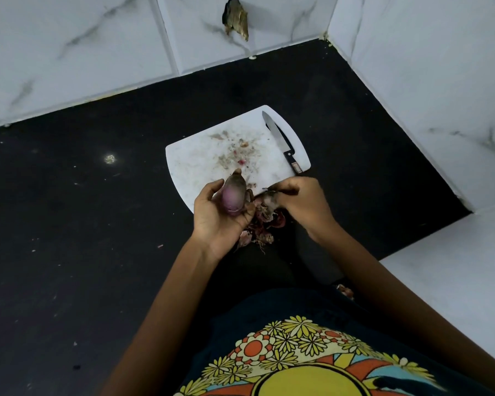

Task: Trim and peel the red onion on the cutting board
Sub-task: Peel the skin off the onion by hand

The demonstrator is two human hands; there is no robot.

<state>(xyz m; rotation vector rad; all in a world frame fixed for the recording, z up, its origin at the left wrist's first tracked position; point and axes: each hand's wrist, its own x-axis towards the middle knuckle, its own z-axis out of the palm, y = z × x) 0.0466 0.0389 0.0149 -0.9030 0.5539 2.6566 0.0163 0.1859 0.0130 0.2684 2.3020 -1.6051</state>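
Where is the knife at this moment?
In the head view, the knife lies untouched along the right edge of the white cutting board, beyond the right hand.

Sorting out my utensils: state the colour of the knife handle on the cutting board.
Black, with a small pale label patch near its end; the knife handle shows in the head view, lying on the white cutting board.

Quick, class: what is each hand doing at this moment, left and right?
Left hand: holds the red onion, fingers curled round it.
Right hand: pinches a strip of onion skin peeled from it.

Half-peeled red onion (234, 197) held above white cutting board's (200, 155) near edge, w/ purple flesh exposed.
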